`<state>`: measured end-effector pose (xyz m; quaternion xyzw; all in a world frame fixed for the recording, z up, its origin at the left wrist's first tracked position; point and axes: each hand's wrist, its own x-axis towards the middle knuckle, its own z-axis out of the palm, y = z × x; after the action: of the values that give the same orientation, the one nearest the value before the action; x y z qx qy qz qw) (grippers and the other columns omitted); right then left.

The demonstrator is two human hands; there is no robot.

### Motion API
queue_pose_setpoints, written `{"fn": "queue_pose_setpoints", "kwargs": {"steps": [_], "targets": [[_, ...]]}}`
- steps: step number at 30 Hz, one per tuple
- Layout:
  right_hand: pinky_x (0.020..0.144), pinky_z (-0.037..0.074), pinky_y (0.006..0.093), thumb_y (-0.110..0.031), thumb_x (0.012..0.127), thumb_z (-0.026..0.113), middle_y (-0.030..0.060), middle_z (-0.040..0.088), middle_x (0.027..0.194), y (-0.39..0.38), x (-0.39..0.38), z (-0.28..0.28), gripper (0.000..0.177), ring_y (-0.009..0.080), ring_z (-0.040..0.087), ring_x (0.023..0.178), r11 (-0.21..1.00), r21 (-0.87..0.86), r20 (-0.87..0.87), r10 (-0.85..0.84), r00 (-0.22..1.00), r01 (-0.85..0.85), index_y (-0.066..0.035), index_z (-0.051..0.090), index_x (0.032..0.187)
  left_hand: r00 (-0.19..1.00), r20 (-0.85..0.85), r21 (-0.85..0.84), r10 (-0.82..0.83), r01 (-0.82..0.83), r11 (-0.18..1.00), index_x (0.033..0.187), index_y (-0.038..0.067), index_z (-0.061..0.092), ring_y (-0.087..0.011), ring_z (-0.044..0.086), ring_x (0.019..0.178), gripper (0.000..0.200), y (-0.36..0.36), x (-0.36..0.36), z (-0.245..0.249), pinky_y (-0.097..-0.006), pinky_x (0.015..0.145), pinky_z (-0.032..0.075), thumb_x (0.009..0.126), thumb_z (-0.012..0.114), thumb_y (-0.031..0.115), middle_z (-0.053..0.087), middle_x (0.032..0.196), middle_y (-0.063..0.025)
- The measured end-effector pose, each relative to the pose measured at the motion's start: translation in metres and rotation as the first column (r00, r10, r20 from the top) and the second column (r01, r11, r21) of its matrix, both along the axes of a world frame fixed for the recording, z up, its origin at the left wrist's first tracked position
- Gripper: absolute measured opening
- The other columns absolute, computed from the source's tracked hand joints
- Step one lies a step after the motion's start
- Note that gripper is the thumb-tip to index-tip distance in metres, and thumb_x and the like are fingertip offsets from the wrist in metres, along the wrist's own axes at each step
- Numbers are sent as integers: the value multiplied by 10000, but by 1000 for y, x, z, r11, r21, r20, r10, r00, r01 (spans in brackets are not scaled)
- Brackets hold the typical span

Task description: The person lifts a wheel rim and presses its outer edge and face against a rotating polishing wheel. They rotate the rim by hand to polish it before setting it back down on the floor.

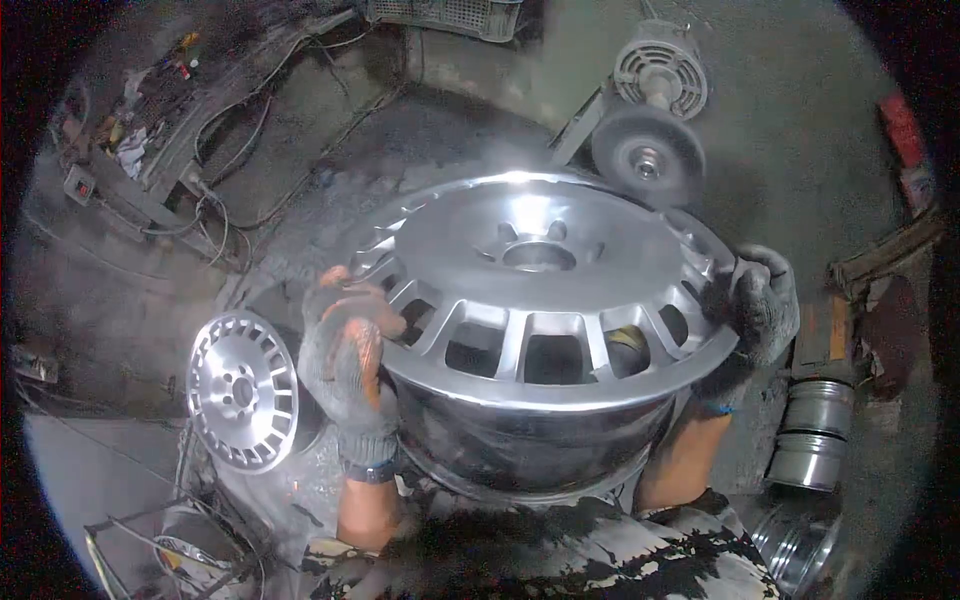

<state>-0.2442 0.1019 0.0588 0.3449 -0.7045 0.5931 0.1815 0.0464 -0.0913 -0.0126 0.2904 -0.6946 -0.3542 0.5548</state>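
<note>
A large silver wheel rim (460, 245) with slots all round its face is held up in front of me, face tilted upward. My left hand (350, 350), in a worn grey glove with orange patches, grips its left edge, fingers curled over the lip. On the opposite side my right hand (765, 305), in a grey glove, clasps the edge; part of that hand is dark and hard to make out. Just beyond the rim's far edge is a round buffing wheel (648, 160) on a motor (662, 75). The rim's far lip lies close to it; contact cannot be made out.
A second slotted rim (242, 392) leans at the left. Shiny metal barrels (808, 460) are stacked at the lower right. Cables (215, 215) and a switch box (80, 186) run along the left side. A grey plastic crate (445, 15) sits at the back.
</note>
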Motion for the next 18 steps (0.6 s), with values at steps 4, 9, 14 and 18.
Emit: {"fn": "queue_pose_setpoints", "kwargs": {"steps": [4,9,14,18], "targets": [[689,487,272,-402,904,726,99,684,856,24,13,-1,467,160,621,780,993,-112,168,43,985,-24,36,703,1063,985,-149,178,-89,115,977,867,-5,746,-282,614,1068,348,18,-6,11,-445,1028,433,884,672,334,676,944,-102],[668,573,327,-409,926,773,165,701,1020,69,21,12,603,217,684,752,990,-37,375,142,916,-138,27,563,1285,990,52,49,-135,132,990,834,35,747,-304,611,1024,290,22,8,12,-464,1039,429,852,659,310,673,940,-109],[617,580,341,-363,927,780,197,707,1023,77,7,-3,601,231,690,710,980,-144,360,179,916,-135,28,534,1311,987,-20,145,-158,159,977,907,-4,736,-275,620,1058,333,27,10,6,-428,1034,446,881,668,322,680,1018,-120],[797,598,345,-277,1011,618,173,664,1136,64,-2,-12,476,225,694,922,959,-137,196,271,943,-247,38,492,1345,989,34,47,-145,143,989,917,-21,735,-263,634,1072,315,22,8,9,-402,1014,465,893,662,284,688,1053,-133]]}}
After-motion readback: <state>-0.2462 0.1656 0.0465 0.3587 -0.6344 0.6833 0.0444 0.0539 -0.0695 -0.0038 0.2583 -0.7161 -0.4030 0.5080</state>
